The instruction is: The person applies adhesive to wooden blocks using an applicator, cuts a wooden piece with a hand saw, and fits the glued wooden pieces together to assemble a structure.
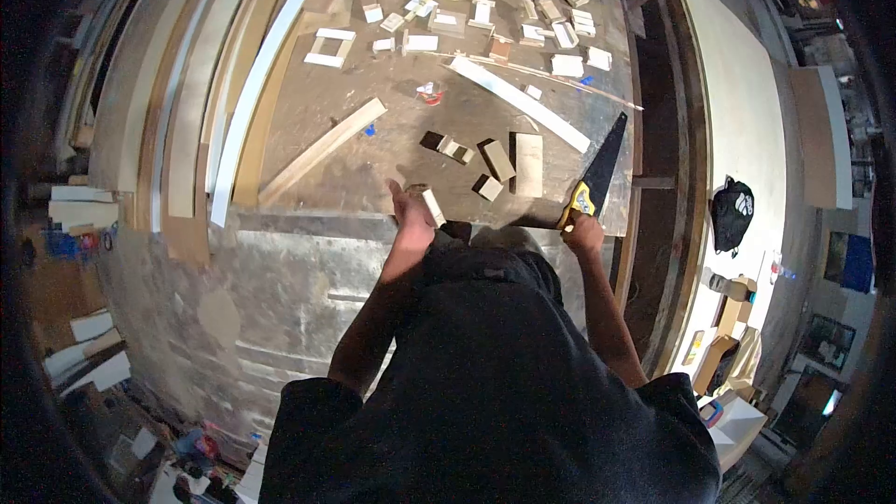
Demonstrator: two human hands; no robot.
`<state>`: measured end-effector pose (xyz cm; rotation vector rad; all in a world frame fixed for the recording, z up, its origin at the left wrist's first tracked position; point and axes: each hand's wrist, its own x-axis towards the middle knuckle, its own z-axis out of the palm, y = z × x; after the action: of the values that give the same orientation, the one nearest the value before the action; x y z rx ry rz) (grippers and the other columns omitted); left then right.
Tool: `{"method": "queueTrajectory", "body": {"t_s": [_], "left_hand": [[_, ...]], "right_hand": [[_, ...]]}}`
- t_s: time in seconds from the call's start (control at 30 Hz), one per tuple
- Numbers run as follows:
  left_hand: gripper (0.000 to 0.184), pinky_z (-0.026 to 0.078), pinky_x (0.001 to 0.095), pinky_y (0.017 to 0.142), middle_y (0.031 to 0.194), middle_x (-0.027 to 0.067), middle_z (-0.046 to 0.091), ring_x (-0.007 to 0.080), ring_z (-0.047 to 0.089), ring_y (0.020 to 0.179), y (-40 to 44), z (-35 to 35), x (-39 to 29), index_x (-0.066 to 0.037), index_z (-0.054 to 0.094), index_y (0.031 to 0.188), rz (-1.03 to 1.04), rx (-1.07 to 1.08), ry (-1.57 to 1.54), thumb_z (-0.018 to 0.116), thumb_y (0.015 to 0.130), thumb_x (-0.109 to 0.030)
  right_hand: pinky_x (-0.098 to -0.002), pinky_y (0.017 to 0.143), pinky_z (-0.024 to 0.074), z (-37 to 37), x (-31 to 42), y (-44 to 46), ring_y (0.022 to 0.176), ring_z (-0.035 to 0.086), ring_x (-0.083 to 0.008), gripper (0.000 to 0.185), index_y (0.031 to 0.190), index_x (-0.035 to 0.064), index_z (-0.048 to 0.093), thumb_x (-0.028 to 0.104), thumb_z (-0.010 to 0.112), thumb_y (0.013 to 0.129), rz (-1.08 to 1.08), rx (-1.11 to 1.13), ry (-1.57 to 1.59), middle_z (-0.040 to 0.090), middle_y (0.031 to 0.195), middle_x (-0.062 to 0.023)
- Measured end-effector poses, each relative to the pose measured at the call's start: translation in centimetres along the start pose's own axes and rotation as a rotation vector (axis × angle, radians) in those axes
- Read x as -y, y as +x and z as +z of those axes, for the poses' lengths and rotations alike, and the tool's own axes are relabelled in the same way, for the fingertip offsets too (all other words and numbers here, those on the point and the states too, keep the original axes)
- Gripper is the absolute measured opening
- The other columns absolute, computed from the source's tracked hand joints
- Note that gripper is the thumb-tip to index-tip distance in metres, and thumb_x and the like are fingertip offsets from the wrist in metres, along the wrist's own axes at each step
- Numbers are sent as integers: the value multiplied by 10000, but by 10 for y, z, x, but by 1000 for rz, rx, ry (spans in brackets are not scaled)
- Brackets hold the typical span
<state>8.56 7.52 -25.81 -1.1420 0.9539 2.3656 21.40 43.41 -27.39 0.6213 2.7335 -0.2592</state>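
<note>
My right hand [584, 231] is closed round the yellow handle of a hand saw [607, 163], whose dark blade points away from me at the table's right side. At the near edge, my left hand [411, 215] holds a small wooden block [432, 207] between thumb and fingers. Between and beyond my hands lie a flat wooden piece [528, 165], a thick block [497, 160], a smaller cube-like block [486, 188] and a notched wooden piece [447, 147]. A long pale strip [519, 105] lies slanted beyond them.
Long boards [201, 84] lie side by side at the left. Several small cut pieces and wooden frames [329, 48] are spread over the far part of the worktable [308, 121]. A wooden bar [322, 151] lies left of centre. On the right-hand bench sits a black bag [733, 215].
</note>
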Motion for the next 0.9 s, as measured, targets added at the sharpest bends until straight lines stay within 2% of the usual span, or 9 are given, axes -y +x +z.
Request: {"method": "queueTrajectory", "body": {"t_s": [0.03, 0.13, 0.27, 0.33, 0.43, 0.53, 0.63, 0.8, 0.9], "left_hand": [[793, 512, 415, 873, 1092, 154, 656, 278, 635, 995, -15, 11, -4, -26, 605, 1160, 1, 61, -55, 255, 990, -717], [798, 506, 415, 892, 1127, 156, 643, 279, 625, 1025, -21, 15, 2, -22, 573, 1216, -6, 80, -94, 242, 993, -713], [811, 498, 415, 917, 1175, 160, 626, 280, 612, 1065, -6, 7, 29, -17, 531, 1290, -9, -4, -37, 224, 996, -708], [819, 495, 415, 930, 1198, 161, 617, 281, 606, 1085, -4, 8, 40, -15, 510, 1327, -13, -26, -1, 215, 998, -705], [836, 489, 415, 949, 1234, 164, 604, 282, 596, 1115, -4, 13, 54, -11, 478, 1383, 2, -31, 62, 202, 1001, -701], [847, 524, 402, 854, 1116, 150, 647, 277, 632, 1000, -17, 26, 57, -4, 527, 1295, 81, 54, 72, 208, 987, -725], [783, 490, 347, 573, 824, 79, 646, 172, 604, 699, -52, 54, 43, -64, 583, 1125, 70, 204, 269, 246, 968, -753], [693, 448, 287, 554, 812, 21, 618, 136, 578, 683, -93, 84, 16, -64, 609, 1104, 47, 384, 407, 365, 982, -701], [556, 486, 272, 574, 838, 3, 621, 119, 580, 692, -90, 77, 5, -66, 633, 1069, 51, 400, 423, 462, 1005, -592]], "right_hand": [[-467, 781, 568, -6, 5, 0, 865, 706, -357, 338, 985, 83, 717, 275, 791, 717, -12, 1, -4, 725, 918, -167], [-412, 770, 574, -47, 42, -10, 855, 718, -318, 349, 1006, 93, 724, 287, 820, 732, 81, -81, -8, 728, 924, -165], [-344, 751, 560, -72, 119, -31, 857, 711, -194, 393, 1135, -2, 689, 185, 826, 818, -336, 225, 970, 737, 1020, -128], [-346, 779, 553, -122, 176, -59, 875, 692, -194, 452, 1225, -45, 647, 159, 804, 854, -339, 351, 988, 709, 1087, -131], [-340, 802, 545, -88, 187, -47, 872, 680, -197, 495, 1275, -37, 627, 141, 805, 850, -463, 458, 1109, 688, 1112, -139], [-338, 803, 545, -99, 181, -47, 865, 672, -183, 530, 1295, -42, 614, 145, 814, 841, -465, 471, 1119, 690, 1102, -142], [-326, 801, 546, -116, 174, -46, 873, 673, -184, 538, 1311, -43, 605, 121, 808, 840, -493, 458, 1128, 704, 1057, -143], [-319, 742, 568, -93, 145, -20, 804, 707, -200, 429, 1260, -81, 612, 155, 714, 916, -463, 490, 1334, 723, 956, -160], [-373, 694, 571, -117, 141, -20, 725, 707, -300, 327, 1003, -94, 634, 217, 534, 1014, -237, 715, 1646, 696, 847, -221]]}}
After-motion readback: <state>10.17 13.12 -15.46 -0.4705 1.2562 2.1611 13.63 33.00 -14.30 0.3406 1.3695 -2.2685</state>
